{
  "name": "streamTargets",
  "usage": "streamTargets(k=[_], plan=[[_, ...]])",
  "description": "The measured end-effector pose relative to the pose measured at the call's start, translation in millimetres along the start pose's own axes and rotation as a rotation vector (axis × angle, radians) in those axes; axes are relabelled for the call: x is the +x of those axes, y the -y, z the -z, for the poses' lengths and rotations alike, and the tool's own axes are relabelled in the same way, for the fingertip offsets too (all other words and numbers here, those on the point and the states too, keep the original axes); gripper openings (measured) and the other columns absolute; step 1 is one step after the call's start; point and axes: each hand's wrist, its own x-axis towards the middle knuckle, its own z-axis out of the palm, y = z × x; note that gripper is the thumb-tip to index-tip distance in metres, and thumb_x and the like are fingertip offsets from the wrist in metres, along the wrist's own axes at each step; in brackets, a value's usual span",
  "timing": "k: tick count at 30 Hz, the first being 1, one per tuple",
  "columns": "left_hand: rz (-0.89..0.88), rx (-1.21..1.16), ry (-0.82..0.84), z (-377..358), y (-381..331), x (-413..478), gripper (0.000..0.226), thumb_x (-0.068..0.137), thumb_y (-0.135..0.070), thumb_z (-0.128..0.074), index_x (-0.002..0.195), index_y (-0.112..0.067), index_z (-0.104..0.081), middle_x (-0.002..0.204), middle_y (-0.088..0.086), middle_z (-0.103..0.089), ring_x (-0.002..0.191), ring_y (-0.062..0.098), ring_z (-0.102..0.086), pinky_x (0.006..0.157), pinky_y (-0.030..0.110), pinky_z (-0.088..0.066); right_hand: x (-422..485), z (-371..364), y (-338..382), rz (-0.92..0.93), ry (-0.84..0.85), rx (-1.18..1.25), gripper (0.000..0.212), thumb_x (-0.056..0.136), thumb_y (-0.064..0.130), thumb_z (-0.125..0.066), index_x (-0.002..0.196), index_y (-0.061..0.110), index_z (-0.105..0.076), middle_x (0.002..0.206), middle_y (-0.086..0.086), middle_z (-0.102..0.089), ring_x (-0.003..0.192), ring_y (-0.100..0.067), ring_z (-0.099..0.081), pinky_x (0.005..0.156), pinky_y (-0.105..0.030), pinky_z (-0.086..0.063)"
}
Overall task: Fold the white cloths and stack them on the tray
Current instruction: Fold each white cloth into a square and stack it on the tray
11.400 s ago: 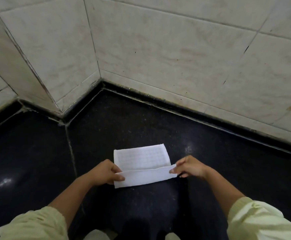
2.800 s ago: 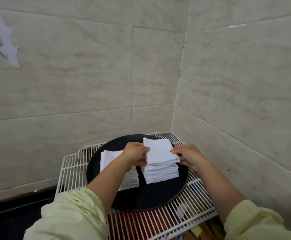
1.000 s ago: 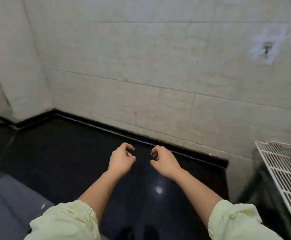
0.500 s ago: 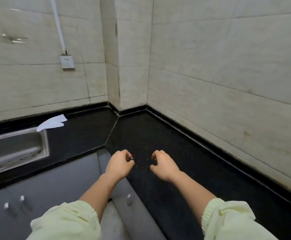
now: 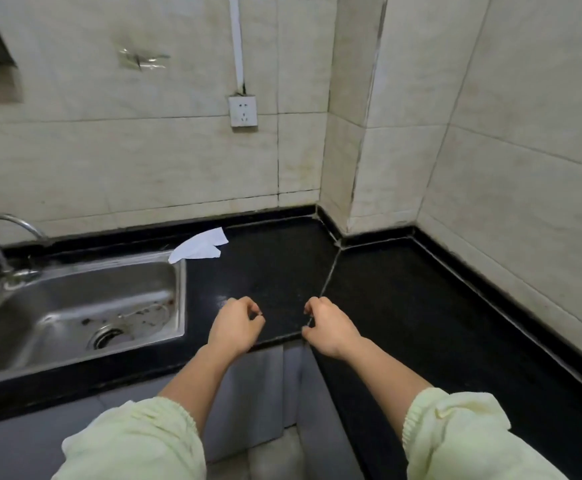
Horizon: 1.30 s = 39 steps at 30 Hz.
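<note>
Cloth (image 5: 199,249) lies crumpled on the table (image 5: 275,271), at the back edge just beside the sink (image 5: 178,299) corner, well apart from both hands. Left hand (image 5: 237,323) and right hand (image 5: 329,329) hover near the front edge, fingers loosely curled, holding nothing. Expect a light, limp, non-slippery fabric; pinch two adjacent corners, one per hand, and lift to spread it flat

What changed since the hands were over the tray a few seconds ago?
Both hands let go of the folded white cloth on the tray. The left hand and right hand now hold nothing above the black counter. The view swung left, revealing a loose white cloth beside the steel sink. Hands stayed side by side.
</note>
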Motion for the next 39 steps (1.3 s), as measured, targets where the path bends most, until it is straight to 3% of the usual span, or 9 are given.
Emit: streamTargets(k=[2, 6, 19, 29, 35, 39], plan=[[0.04, -0.002, -0.025, 5, 14, 26, 0.002, 0.084, -0.021, -0.062, 0.085, -0.022, -0.062, 0.102, 0.006, -0.059, 0.095, 0.026, -0.061, 0.084, 0.029, -0.045, 33, -6, 12, 0.018, 0.029, -0.004, 0.04, 0.091, 0.026, -0.059, 0.127, 0.013, -0.048, 0.127, -0.006, -0.048, 0.115, -0.025, -0.051, 0.092, -0.035, -0.045], [0.088, 0.029, -0.049, 13, 49, 81, 0.016, 0.085, -0.022, -0.062, 0.1, -0.017, -0.066, 0.112, 0.01, -0.057, 0.103, 0.028, -0.059, 0.091, 0.032, -0.043, 98, -19, 33, 0.041, 0.06, -0.013, 0.037, 0.09, 0.027, -0.06, 0.124, 0.014, -0.049, 0.126, -0.006, -0.049, 0.113, -0.025, -0.052, 0.093, -0.036, -0.045], [0.158, 0.066, -0.015, 37, 176, 288, 0.025, 0.084, -0.019, -0.06, 0.108, -0.013, -0.065, 0.11, 0.011, -0.061, 0.104, 0.026, -0.056, 0.093, 0.034, -0.046, 321, -79, 98, -0.032, 0.165, 0.013, 0.038, 0.091, 0.025, -0.061, 0.126, 0.016, -0.051, 0.126, -0.003, -0.05, 0.112, -0.019, -0.054, 0.094, -0.035, -0.05], [0.27, 0.04, -0.053, 25, 236, 383, 0.036, 0.084, -0.011, -0.059, 0.119, -0.012, -0.058, 0.125, 0.011, -0.048, 0.124, 0.029, -0.036, 0.1, 0.038, -0.039, 432, -132, 129, -0.004, 0.266, 0.017, 0.038, 0.093, 0.023, -0.055, 0.129, 0.012, -0.049, 0.126, -0.006, -0.049, 0.114, -0.023, -0.05, 0.095, -0.036, -0.047], [0.28, 0.135, -0.029, 19, 262, 410, 0.042, 0.08, -0.016, -0.061, 0.121, -0.016, -0.054, 0.124, 0.006, -0.048, 0.122, 0.026, -0.035, 0.092, 0.042, -0.045, 480, -152, 143, 0.047, 0.211, 0.009, 0.043, 0.097, 0.024, -0.048, 0.138, 0.014, -0.042, 0.133, -0.007, -0.046, 0.121, -0.024, -0.046, 0.097, -0.037, -0.045], [0.27, 0.044, -0.038, 16, 274, 418, 0.037, 0.078, -0.021, -0.063, 0.115, -0.018, -0.056, 0.118, -0.001, -0.051, 0.116, 0.019, -0.043, 0.085, 0.035, -0.047, 509, -158, 150, 0.083, 0.22, -0.007, 0.05, 0.099, 0.024, -0.044, 0.147, 0.019, -0.032, 0.135, -0.008, -0.044, 0.122, -0.027, -0.045, 0.094, -0.039, -0.047]])
